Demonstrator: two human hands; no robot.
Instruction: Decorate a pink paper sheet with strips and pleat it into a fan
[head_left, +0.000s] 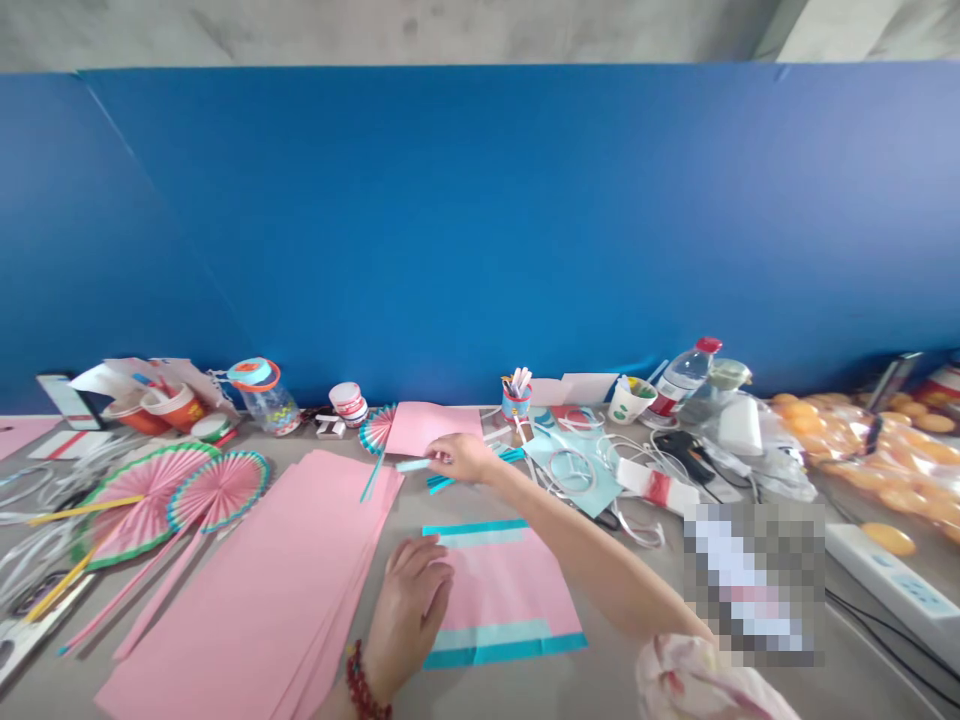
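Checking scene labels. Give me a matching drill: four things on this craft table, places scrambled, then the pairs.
Things:
1. left hand
2. right hand
3. round paper fans
4. water bottle

Places:
A. far right, by the blue wall
B. flat on the pink sheet with teal bands
C. left of the pink paper stack
D. reaching out, pinching a light blue strip

Pairs: 1-B, 2-D, 3-C, 4-A
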